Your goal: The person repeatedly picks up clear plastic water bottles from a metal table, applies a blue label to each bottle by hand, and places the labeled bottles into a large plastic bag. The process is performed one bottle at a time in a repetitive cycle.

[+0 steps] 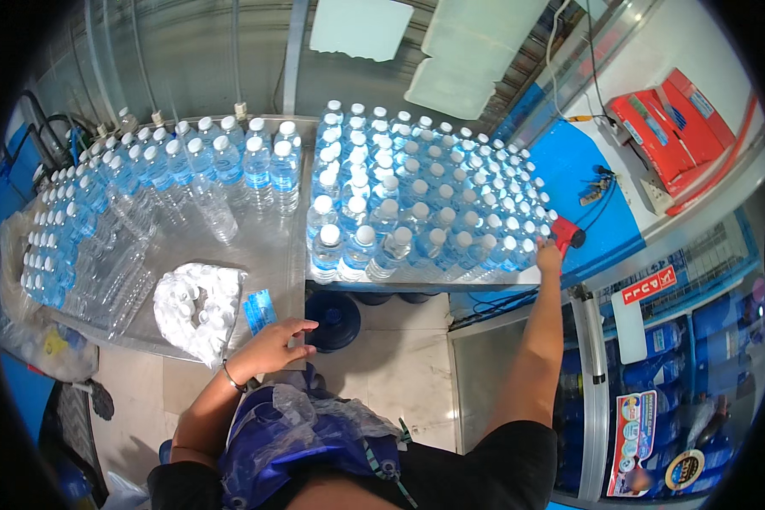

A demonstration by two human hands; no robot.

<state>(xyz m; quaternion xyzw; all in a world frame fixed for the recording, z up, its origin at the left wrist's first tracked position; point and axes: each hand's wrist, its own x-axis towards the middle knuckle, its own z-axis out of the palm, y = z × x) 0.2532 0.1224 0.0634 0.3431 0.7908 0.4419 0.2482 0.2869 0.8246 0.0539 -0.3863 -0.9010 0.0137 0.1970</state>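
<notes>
My left hand (287, 344) is empty, thumb and fingers spread, above the front edge of the steel table (264, 255). Beside it lies a blue printed label strip (260, 311). Farther left is a clear plastic bag of white bottle caps (172, 312). My right hand (549, 255) reaches far out to the right end of a dense block of white-capped water bottles (386, 213). Its fingertips are by the last bottle caps and a red tool (566, 234) with a black end; whether they grip either is unclear.
More capped bottles (223, 162) line the steel table's back and left. Clear bottles (127, 293) lie on their sides. A large blue water jug (335, 322) stands below the tables. Keys (593, 193) and a red box (676, 131) are at right, above a glass-door fridge (666, 382).
</notes>
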